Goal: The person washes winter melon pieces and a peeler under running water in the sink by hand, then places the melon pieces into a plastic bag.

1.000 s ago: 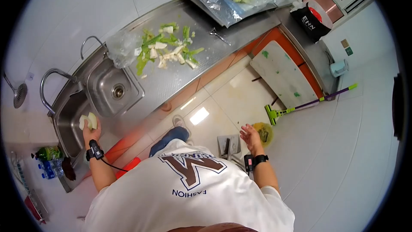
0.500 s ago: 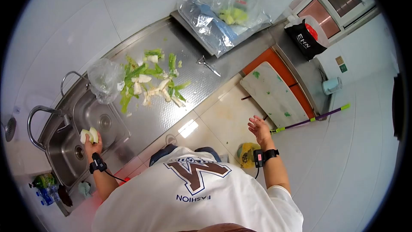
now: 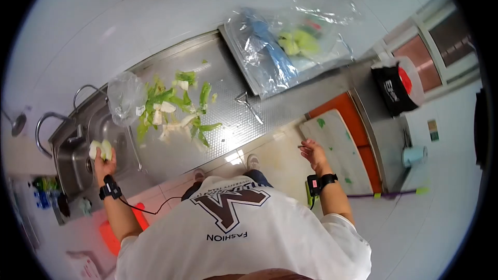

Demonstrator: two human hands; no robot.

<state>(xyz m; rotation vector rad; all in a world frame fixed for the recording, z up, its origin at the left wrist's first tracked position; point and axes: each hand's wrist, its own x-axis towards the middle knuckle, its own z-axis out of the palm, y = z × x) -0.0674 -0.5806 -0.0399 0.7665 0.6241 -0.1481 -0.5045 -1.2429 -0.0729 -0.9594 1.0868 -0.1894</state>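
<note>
At the left, my left hand (image 3: 106,167) is closed around pale green-white vegetable pieces (image 3: 101,150), held over the sink's (image 3: 137,142) edge; their exact kind cannot be made out. My right hand (image 3: 314,154) hangs in the air to the right of the counter, fingers loosely apart, holding nothing I can see. It is nearest a pale board (image 3: 340,140) with green marks that leans against an orange panel. Green peelings and white trimmings (image 3: 174,106) lie scattered on the steel counter (image 3: 218,140). A metal peeler (image 3: 249,107) rests to their right.
A crumpled clear bag (image 3: 126,97) lies between sink and scraps. Farther back, a large plastic bag (image 3: 282,54) covers a tray with green vegetables. A black bag (image 3: 397,88) stands in the right corner. A curved faucet (image 3: 44,124) rises behind the sink.
My view has shifted, bringing my shoes and a red stool-like object at lower left into sight. My left hand still grips the vegetable pieces; my right hand stays raised and loose.
</note>
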